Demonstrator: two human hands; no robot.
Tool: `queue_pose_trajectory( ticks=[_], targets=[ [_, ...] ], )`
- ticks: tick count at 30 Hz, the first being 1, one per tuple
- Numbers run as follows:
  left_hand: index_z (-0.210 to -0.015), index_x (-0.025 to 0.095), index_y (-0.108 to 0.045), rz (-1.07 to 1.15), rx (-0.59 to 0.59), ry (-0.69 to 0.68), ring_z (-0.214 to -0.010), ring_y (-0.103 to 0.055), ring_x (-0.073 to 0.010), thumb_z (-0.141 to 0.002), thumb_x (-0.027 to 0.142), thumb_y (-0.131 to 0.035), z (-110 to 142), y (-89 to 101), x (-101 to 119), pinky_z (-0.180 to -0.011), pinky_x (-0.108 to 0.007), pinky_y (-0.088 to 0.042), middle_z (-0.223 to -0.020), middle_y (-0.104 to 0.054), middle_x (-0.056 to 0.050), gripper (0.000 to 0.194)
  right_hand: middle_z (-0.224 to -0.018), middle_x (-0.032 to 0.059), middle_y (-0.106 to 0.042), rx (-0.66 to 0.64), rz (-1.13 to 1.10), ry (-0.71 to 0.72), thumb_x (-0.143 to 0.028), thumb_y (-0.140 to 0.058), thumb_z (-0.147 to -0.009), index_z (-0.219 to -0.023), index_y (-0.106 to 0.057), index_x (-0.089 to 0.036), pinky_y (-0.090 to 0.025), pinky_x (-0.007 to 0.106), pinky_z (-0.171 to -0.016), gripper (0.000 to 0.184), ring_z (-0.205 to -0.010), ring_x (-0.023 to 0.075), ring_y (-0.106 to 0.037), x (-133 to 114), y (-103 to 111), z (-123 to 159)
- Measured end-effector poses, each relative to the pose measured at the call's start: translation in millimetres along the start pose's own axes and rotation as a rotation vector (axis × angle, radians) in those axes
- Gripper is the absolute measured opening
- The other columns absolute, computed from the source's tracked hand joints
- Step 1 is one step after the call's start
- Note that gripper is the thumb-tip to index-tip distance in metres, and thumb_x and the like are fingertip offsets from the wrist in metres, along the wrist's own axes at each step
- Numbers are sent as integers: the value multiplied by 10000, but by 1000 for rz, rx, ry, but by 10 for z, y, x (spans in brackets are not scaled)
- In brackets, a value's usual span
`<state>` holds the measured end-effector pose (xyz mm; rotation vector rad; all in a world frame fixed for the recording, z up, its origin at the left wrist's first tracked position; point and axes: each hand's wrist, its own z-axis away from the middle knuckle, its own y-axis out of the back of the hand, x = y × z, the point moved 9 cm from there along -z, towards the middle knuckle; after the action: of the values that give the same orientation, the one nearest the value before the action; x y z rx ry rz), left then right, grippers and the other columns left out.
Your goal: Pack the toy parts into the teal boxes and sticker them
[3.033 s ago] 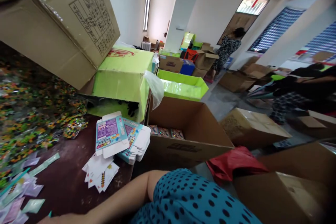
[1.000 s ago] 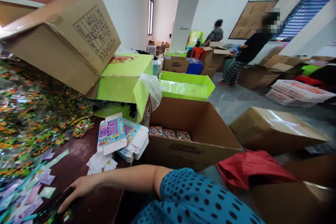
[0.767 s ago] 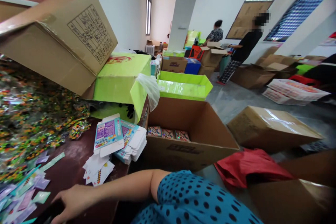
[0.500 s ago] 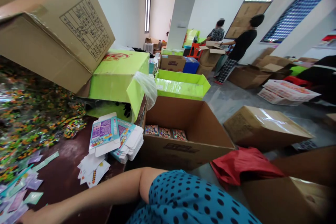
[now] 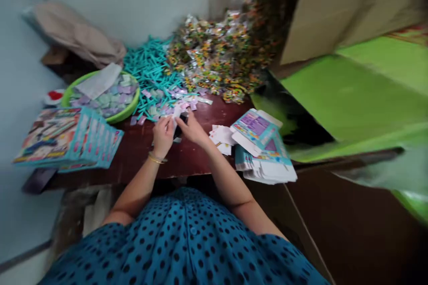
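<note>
Both hands are close together over the dark red table (image 5: 197,156), near its middle. My left hand (image 5: 162,137) is closed, pinching a thin white slip (image 5: 176,112) that looks like paper or film. In my right hand (image 5: 194,130), a small black object (image 5: 181,125) lies between thumb and fingers; its kind cannot be made out. Just beyond the hands are loose purple and pale green sachets (image 5: 163,109). Turquoise sticks (image 5: 150,67) form a heap behind them. To the right of my right hand lie white printed cards (image 5: 221,137).
Stacked printed boxes (image 5: 67,138) and a green basin (image 5: 117,118) of sachets stand at left. Clear packets with orange-green contents (image 5: 217,58) pile against the wall. Flat turquoise cartons (image 5: 259,131) lie at right, beside a lime-green box (image 5: 361,98) and a tilted brown carton (image 5: 334,9).
The view has swung left from the room to the table. One arm reached into the sachets earlier; now both hands are together in front of me, with the white slip and black object.
</note>
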<state>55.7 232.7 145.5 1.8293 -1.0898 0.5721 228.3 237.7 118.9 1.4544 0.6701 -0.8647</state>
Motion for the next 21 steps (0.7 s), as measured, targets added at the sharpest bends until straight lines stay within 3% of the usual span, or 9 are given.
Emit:
queue_pose_trajectory(
  ticks=[3, 6, 9, 12, 16, 18, 21],
  targets=[
    [-1050, 165, -774, 68, -47, 1, -974, -686, -234, -967, 315, -537, -105, 96, -17, -903, -355, -543, -1026, -765, -95, 292, -1562, 188, -463, 200, -172, 240, -651, -465, -976, -1563, -353, -196, -370, 507, -1197, 752, -1421, 309, -471, -59, 190, -2],
    [-1016, 187, -789, 192, -174, 33, -954, -688, -232, -938, 401, -616, -259, 58, -134, -911, -353, -540, -1008, -767, -76, 286, -1521, 150, -514, 112, -278, 375, -684, -508, -937, -1514, -430, -233, -384, 514, -1179, 737, -1375, 299, -500, -15, 49, -94],
    [-1168, 200, -736, 382, -117, 219, -876, -697, -219, -893, 561, -668, -259, 66, -517, -851, -344, -548, -924, -742, -63, 459, -1208, 133, -693, 41, -343, 329, -666, -621, -861, -1238, -638, -172, -487, 478, -1057, 622, -1124, 292, -624, 102, -237, -203],
    [-1362, 237, -612, 518, 11, 364, -970, -705, -216, -878, 688, -629, -14, 92, -811, -869, -333, -546, -1017, -725, -67, 661, -1025, 96, -704, 98, -429, 253, -606, -652, -851, -1057, -671, -160, -521, 434, -984, 492, -988, 256, -633, 148, -368, -210],
    [-1114, 184, -713, 490, 82, 438, -1082, -683, -243, -863, 745, -602, 311, 129, -857, -937, -341, -539, -1064, -747, -96, 625, -1290, 111, -659, 3, -491, 289, -582, -731, -799, -1253, -628, -185, -445, 432, -1134, 611, -1234, 279, -577, -17, -432, -154],
    [-1004, 180, -726, 488, 143, 473, -1027, -690, -227, -877, 718, -607, 321, 178, -866, -898, -318, -546, -989, -755, -78, 566, -1471, 97, -566, -67, -514, 321, -606, -699, -828, -1392, -561, -222, -363, 415, -1216, 697, -1397, 271, -480, -81, -443, -166],
    [-898, 185, -708, 560, 176, 543, -899, -697, -193, -837, 685, -683, 165, 169, -924, -790, -276, -550, -838, -730, -38, 504, -1498, 107, -557, -147, -487, 285, -673, -604, -870, -1453, -525, -205, -324, 426, -1243, 752, -1431, 268, -462, -67, -507, -248]
  ],
)
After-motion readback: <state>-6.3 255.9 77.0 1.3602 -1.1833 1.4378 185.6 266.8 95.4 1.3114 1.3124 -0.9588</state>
